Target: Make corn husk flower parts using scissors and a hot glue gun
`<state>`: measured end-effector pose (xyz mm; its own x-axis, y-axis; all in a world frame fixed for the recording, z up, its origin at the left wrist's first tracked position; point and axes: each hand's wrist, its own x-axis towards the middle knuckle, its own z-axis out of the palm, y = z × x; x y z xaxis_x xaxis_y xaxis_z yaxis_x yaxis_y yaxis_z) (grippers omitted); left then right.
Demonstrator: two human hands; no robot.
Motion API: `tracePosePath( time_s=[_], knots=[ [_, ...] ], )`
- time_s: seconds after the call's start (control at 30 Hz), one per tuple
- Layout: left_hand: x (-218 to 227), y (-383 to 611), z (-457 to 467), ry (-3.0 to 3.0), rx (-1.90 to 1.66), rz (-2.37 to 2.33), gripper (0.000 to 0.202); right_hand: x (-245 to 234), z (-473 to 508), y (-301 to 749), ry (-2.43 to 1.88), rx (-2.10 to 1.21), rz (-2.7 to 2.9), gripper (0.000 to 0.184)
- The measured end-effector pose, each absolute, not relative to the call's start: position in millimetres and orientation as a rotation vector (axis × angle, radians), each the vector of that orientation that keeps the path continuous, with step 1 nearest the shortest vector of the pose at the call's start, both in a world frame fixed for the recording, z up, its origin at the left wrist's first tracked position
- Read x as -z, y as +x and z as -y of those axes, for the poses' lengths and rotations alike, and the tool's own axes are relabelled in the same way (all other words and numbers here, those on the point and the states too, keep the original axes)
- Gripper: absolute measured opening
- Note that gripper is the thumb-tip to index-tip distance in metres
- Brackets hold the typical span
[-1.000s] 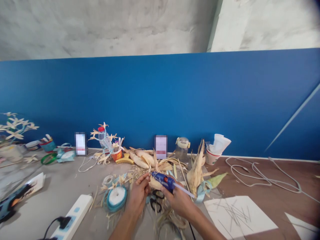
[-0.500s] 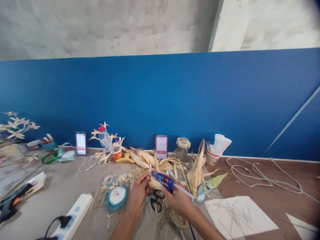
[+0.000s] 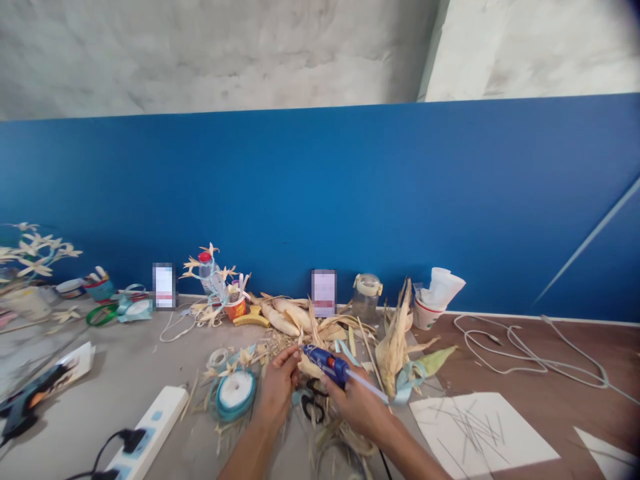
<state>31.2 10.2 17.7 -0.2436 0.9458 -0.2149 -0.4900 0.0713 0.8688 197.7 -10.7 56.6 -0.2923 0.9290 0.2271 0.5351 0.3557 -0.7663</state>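
My right hand point(image 3: 357, 403) grips a blue glue gun point(image 3: 327, 361) with a clear glue stick point(image 3: 367, 387) poking out of its back. The gun's nozzle points left toward my left hand point(image 3: 277, 387), whose fingers are pinched on a small pale piece of corn husk point(image 3: 300, 349) right at the nozzle. Black scissors point(image 3: 313, 400) lie on the table just under both hands. A blue ribbon spool point(image 3: 233, 393) sits just left of my left hand.
A white power strip point(image 3: 150, 427) lies front left with a black plug in it. Dried corn husks point(image 3: 395, 340), a jar point(image 3: 367, 297), a paper cup point(image 3: 425, 313) and husk flowers point(image 3: 210, 280) stand along the blue wall. White paper point(image 3: 480, 433) and a white cable point(image 3: 530, 353) lie right.
Both hands hold nearly the same position; the view has shifted very slightly.
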Motion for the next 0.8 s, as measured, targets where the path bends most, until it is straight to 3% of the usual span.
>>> tracePosePath(
  time_s=[0.8],
  knots=[
    [-22.2,30.5,-9.3,0.607,-1.507,-1.105,0.038,-55.2,9.9,196.0,-1.272,-0.753,1.981,0.036]
  ],
)
